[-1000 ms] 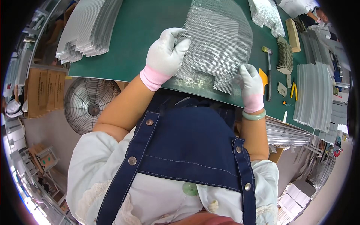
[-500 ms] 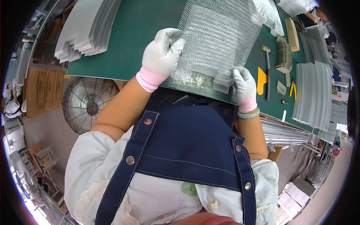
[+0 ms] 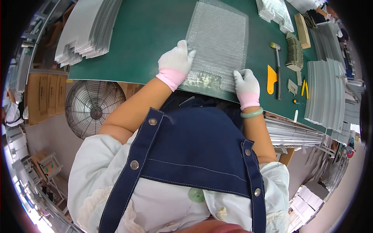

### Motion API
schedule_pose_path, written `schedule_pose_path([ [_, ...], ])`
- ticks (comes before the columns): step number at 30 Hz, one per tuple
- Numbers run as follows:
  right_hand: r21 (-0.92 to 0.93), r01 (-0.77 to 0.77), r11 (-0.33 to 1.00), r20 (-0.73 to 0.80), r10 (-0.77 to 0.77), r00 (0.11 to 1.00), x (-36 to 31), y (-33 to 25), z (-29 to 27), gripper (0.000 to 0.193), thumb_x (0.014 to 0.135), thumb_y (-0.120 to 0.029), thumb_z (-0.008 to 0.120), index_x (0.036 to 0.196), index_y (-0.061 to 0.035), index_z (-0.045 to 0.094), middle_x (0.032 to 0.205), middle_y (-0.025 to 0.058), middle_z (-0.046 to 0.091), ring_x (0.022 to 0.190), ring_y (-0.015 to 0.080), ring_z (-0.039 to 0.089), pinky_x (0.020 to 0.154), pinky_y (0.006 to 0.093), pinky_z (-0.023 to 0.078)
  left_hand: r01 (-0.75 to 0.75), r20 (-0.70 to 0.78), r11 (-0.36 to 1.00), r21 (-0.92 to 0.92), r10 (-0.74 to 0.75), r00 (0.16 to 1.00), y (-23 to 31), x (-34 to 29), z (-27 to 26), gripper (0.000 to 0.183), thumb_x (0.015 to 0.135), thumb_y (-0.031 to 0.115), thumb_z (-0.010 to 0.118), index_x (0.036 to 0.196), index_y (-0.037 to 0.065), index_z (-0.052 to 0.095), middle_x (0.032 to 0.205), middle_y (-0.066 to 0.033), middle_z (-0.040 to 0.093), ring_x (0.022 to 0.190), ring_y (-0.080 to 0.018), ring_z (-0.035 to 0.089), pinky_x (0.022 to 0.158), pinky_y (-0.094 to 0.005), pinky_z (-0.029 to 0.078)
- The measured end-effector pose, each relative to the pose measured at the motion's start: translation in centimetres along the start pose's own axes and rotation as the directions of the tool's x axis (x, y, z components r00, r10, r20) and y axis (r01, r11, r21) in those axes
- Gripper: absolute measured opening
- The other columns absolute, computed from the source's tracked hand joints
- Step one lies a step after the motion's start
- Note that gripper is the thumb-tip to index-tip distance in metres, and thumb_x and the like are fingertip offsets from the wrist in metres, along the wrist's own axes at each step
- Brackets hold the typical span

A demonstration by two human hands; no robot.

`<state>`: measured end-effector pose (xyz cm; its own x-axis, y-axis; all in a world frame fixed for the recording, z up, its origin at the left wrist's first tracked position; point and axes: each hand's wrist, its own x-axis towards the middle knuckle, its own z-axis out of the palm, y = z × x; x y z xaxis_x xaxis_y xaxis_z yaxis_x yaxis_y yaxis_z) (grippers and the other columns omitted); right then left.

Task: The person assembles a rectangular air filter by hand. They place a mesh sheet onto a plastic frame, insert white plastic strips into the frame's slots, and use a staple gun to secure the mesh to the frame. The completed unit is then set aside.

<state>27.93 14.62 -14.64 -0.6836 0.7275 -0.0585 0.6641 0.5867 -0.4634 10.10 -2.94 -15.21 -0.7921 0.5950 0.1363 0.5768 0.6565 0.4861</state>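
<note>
A silvery metal mesh sheet (image 3: pixel 221 37) lies nearly flat on the green table in front of me, a notch in its near edge. Another mesh layer seems to show past its far edge. My left hand (image 3: pixel 175 64), in a white glove with a pink cuff, is closed on the sheet's left edge. At the near right corner my right hand (image 3: pixel 246 86), gloved alike, pinches the edge between thumb and fingers. A worn, shiny patch (image 3: pixel 208 79) shows beside the notch, near the table's front edge.
Stacked mesh sheets (image 3: pixel 87 33) stand far left, with more mesh (image 3: pixel 274 13) far right. Right of my hand lie a hammer (image 3: pixel 278 72), an orange scraper (image 3: pixel 271 79), yellow-handled pliers (image 3: pixel 304 88) and a pale stack of strips (image 3: pixel 324 95). A round fan (image 3: pixel 95 110) stands left below the table.
The mesh sheet has come down from a raised tilt to nearly flat on the table. My left hand moved right and slightly nearer; my right hand shifted slightly left.
</note>
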Motion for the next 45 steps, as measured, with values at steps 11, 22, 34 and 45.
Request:
schedule_pose_path([
  [11,-0.143,-0.092,0.985,0.073,0.103,0.992,0.3,-1.0,-0.5,0.049,0.095,-0.047,0.055,0.114,-0.002,0.058,0.095,0.0212,0.07,0.093,0.0397,0.067,0.082,0.0465,0.052,0.08,0.141,0.996,0.037,-0.085,0.986,-0.1,1.0,0.0,0.041,0.096,0.035,0.057,0.117,0.0,0.054,0.088,-0.022,0.07,0.084,-0.0391,0.069,0.075,-0.0473,0.055],
  [22,-0.065,-0.103,0.993,0.094,0.108,0.99,0.4,-0.5,-0.4,0.047,0.095,-0.047,0.055,0.108,-0.0024,0.062,0.093,0.0197,0.07,0.093,0.0371,0.067,0.082,0.0437,0.051,0.112,0.236,0.992,-0.058,-0.095,0.967,-0.8,1.8,-0.8,0.043,0.096,0.033,0.056,0.121,-0.002,0.052,0.096,-0.025,0.069,0.092,-0.0407,0.067,0.083,-0.0467,0.053],
  [34,-0.191,-0.021,0.981,-0.005,0.02,1.0,-0.1,-1.3,0.2,0.046,0.095,-0.046,0.056,0.108,-0.0025,0.059,0.089,0.0208,0.07,0.089,0.0399,0.068,0.079,0.0473,0.053,0.076,0.173,0.992,0.104,-0.093,0.98,0.1,1.1,-0.9,0.036,0.095,0.033,0.057,0.109,0.0,0.053,0.085,-0.0195,0.07,0.079,-0.0385,0.069,0.07,-0.0493,0.055],
  [45,-0.352,0.509,0.785,0.093,-0.512,0.854,2.7,0.8,1.9,0.066,0.088,-0.034,0.063,0.142,-0.0017,0.044,0.147,0.02,0.045,0.138,0.0363,0.04,0.115,0.0535,0.026,-0.493,0.112,0.848,0.196,0.48,0.87,-1.5,2.5,0.4,0.055,0.085,0.007,0.053,0.139,0.008,0.047,0.144,-0.0112,0.048,0.137,-0.0288,0.041,0.115,-0.0521,0.028],
])
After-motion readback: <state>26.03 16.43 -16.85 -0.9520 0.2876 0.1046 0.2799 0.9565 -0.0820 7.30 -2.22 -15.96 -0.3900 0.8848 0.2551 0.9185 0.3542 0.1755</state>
